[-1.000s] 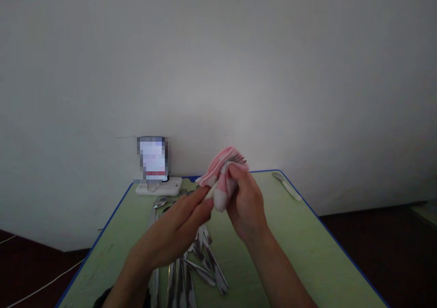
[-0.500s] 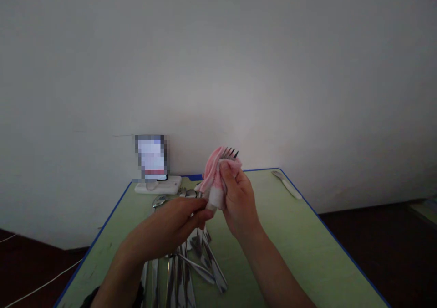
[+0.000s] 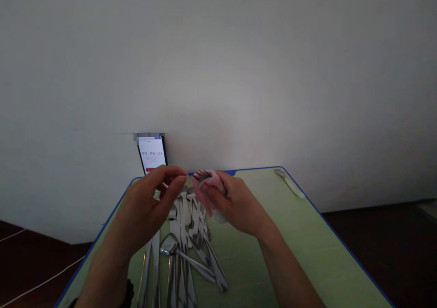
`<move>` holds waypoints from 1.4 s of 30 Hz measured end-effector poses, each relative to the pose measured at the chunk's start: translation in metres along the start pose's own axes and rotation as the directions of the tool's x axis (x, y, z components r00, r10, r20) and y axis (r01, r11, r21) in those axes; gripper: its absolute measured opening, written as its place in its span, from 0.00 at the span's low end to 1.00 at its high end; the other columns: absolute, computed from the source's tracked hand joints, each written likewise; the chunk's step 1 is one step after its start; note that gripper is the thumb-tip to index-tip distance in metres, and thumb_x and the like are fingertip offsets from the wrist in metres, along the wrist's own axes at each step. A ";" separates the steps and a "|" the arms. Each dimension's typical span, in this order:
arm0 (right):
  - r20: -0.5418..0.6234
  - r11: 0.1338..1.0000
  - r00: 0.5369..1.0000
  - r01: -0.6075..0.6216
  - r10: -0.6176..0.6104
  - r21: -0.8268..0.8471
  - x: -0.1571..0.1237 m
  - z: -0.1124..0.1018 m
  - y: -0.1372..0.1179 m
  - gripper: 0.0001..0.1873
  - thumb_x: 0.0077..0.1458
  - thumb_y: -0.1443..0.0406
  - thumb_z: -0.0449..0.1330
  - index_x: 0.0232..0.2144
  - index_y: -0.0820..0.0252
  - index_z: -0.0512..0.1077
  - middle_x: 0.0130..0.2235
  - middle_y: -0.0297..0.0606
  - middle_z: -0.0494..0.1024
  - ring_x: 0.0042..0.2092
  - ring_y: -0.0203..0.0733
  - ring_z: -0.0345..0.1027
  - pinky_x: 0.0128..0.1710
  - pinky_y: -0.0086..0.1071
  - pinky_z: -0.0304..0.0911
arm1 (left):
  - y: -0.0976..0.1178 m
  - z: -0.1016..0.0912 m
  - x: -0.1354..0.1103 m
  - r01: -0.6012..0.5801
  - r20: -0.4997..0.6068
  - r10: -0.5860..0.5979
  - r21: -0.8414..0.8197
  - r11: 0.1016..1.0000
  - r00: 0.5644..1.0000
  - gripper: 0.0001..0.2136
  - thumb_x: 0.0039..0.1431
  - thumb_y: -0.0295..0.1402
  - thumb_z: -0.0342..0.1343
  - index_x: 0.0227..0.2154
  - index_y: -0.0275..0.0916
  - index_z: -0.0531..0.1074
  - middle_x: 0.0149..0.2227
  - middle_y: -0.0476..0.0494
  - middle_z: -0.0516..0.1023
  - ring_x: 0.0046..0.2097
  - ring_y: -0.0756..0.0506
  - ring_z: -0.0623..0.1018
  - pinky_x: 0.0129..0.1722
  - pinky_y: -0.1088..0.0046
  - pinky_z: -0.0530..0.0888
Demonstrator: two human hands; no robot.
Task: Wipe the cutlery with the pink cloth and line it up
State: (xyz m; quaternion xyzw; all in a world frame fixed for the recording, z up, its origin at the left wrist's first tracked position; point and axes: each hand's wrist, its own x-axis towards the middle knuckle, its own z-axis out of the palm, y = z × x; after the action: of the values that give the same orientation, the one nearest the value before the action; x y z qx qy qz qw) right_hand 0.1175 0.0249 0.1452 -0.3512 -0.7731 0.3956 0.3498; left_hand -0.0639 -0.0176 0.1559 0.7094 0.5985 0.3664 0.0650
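Observation:
My right hand (image 3: 235, 203) is closed around a pink and white cloth (image 3: 213, 194) that wraps a metal fork (image 3: 201, 176). The fork's tines stick out of the cloth and point left. My left hand (image 3: 150, 203) is raised just left of the tines, thumb and fingertips pinched together close to them. Whether they touch the fork I cannot tell. Both hands hover above a pile of metal spoons and forks (image 3: 184, 248) lying on the green table (image 3: 307, 248).
A phone (image 3: 152, 155) showing a timer leans against the white wall at the table's back left. A white utensil (image 3: 290, 186) lies near the back right corner. The table has a blue edge (image 3: 102, 226); a dark floor with a white cable (image 3: 41, 287) lies to the left.
Both hands dropped lower toward the table. The fork turned from tines-up to tines-left. My left hand let go of the handle end and rose to the tines.

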 end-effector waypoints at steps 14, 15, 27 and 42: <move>0.216 0.971 0.976 0.019 0.034 -0.237 -0.006 0.006 -0.008 0.11 0.58 0.61 0.48 0.35 0.61 0.68 0.32 0.37 0.73 0.32 0.35 0.63 0.31 0.28 0.52 | 0.006 0.001 -0.001 -0.275 -0.068 0.280 0.069 0.959 0.958 0.05 0.58 0.30 0.51 0.30 0.38 0.71 0.32 0.48 0.74 0.35 0.51 0.73 0.36 0.77 0.69; 0.223 0.971 0.974 0.010 0.045 -0.239 -0.006 0.005 -0.007 0.12 0.58 0.61 0.48 0.35 0.61 0.68 0.32 0.37 0.73 0.33 0.35 0.63 0.31 0.28 0.52 | 0.005 0.002 -0.001 -0.282 -0.084 0.288 0.078 0.956 0.954 0.05 0.58 0.29 0.51 0.30 0.38 0.71 0.32 0.48 0.74 0.34 0.51 0.73 0.35 0.77 0.69; 0.341 0.925 0.925 -0.027 0.167 -0.378 -0.019 -0.041 -0.016 0.14 0.53 0.56 0.55 0.34 0.60 0.71 0.29 0.34 0.72 0.29 0.34 0.60 0.27 0.27 0.49 | 0.003 -0.001 -0.004 -0.069 0.310 0.061 0.013 0.998 0.949 0.13 0.60 0.43 0.46 0.30 0.39 0.68 0.23 0.53 0.70 0.23 0.53 0.68 0.23 0.78 0.63; 0.349 0.965 0.935 0.036 0.059 -0.259 -0.019 -0.028 -0.022 0.18 0.57 0.54 0.50 0.40 0.59 0.70 0.32 0.34 0.74 0.31 0.34 0.62 0.30 0.27 0.53 | 0.009 0.009 -0.002 -0.124 0.450 0.079 0.073 0.990 0.889 0.23 0.63 0.41 0.37 0.17 0.38 0.65 0.15 0.53 0.63 0.18 0.54 0.63 0.21 0.77 0.55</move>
State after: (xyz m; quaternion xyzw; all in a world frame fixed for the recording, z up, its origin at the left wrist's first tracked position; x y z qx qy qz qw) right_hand 0.1446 0.0099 0.1715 -0.3217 -0.8668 0.3488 0.1533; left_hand -0.0512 -0.0189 0.1531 0.8072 0.5472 0.1666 0.1459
